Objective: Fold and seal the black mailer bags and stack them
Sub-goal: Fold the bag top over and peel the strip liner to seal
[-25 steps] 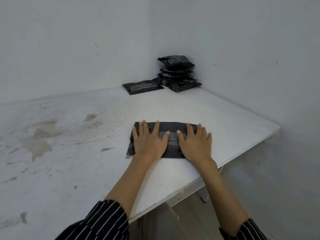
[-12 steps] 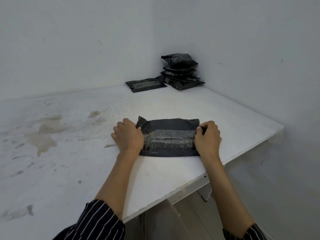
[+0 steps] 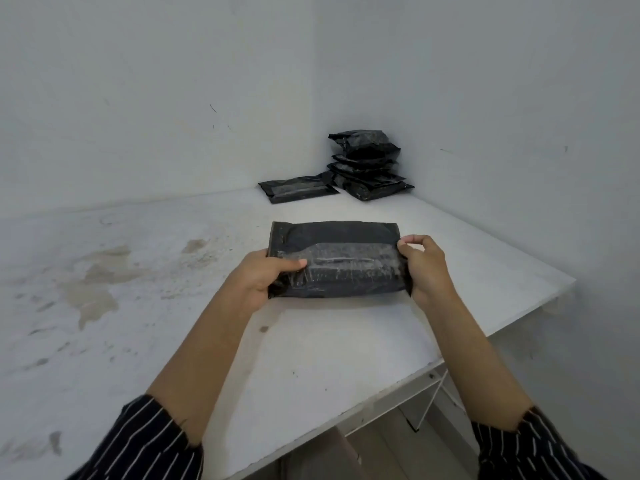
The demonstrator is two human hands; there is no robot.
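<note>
Left hand: the left hand (image 3: 263, 282) holds the left end of the bag, with the thumb on top and the fingers tucked under.
Right hand: the right hand (image 3: 424, 268) pinches the right end, with its fingers curled round the edge.
Bag: the black mailer bag (image 3: 339, 237) sits between the two hands, over the white table (image 3: 346, 341) and close to the person. It looks lifted a little. I cannot tell if its far edge touches the table.
Seal: a shiny strip (image 3: 353, 268) runs across the top of the bag. It looks wrinkled near the left thumb.
Worry one: the flap may pop open if the shiny strip is not stuck down all the way. The wrinkles could let it peel.
Worry two: the plastic looks slippery and only the ends are held. If one hand lets go too soon, the bag may slide out and drop.
Stack: the stack (image 3: 367, 168) sits in the far corner by the walls, well apart from the hands. It looks bumpy, and the top bag is puffy and tilted.
Worry three: a bag dropped on top too hard or off to one side could make the stack tip over.
Lone bag: one more flat bag (image 3: 298, 190) lies just beside the stack on its left.
Table edge: the right edge (image 3: 519, 315) is near the right hand. A slipped bag could fall to the floor there.
</note>
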